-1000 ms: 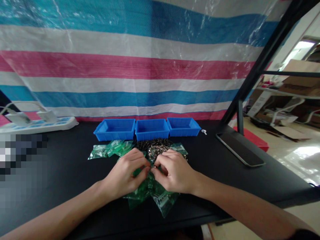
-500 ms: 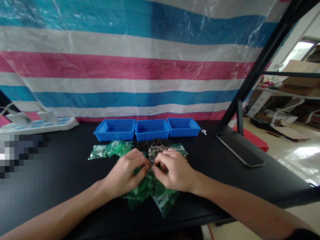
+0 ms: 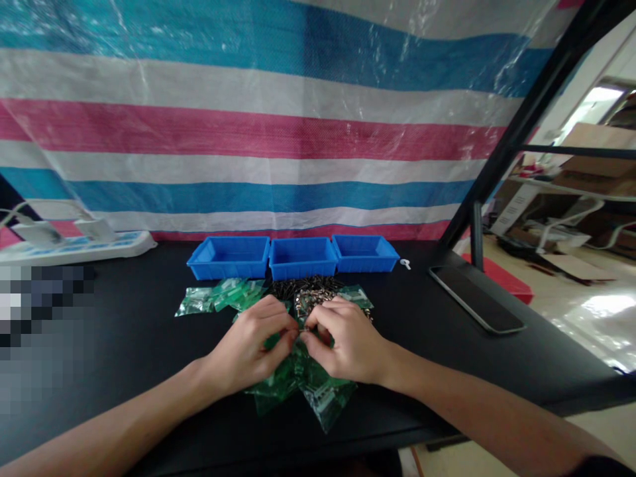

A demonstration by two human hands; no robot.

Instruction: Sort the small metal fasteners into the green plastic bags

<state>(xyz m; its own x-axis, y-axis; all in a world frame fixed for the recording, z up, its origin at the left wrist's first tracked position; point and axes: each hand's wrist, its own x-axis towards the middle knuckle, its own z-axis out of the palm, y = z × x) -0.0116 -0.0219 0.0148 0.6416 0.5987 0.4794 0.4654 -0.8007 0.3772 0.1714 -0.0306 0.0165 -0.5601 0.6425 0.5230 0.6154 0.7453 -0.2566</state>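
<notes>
My left hand (image 3: 256, 344) and my right hand (image 3: 350, 341) meet over a heap of green plastic bags (image 3: 325, 394). Thumbs and forefingers are pinched nearly tip to tip around a small metal part (image 3: 302, 329), too tiny and blurred to name. Just behind the fingers is a pile of small shiny metal pieces (image 3: 309, 299). Beyond it lies a heap of dark, screw-like pieces (image 3: 288, 289). Further green bags (image 3: 233, 293) lie flat beyond my left hand, and one more bag (image 3: 358, 295) shows beyond my right hand.
Three blue bins (image 3: 303, 267) stand in a row at the back of the black table (image 3: 149, 344). A phone (image 3: 474, 298) lies to the right, near a small white object (image 3: 405, 264). At the left is a power strip (image 3: 124, 245) with chargers. A striped sheet (image 3: 278, 132) hangs behind.
Both hands stay in nearly the same place, still pinched together, with only a slight shift at the fingertips. The bags, bins and piles have not moved.
</notes>
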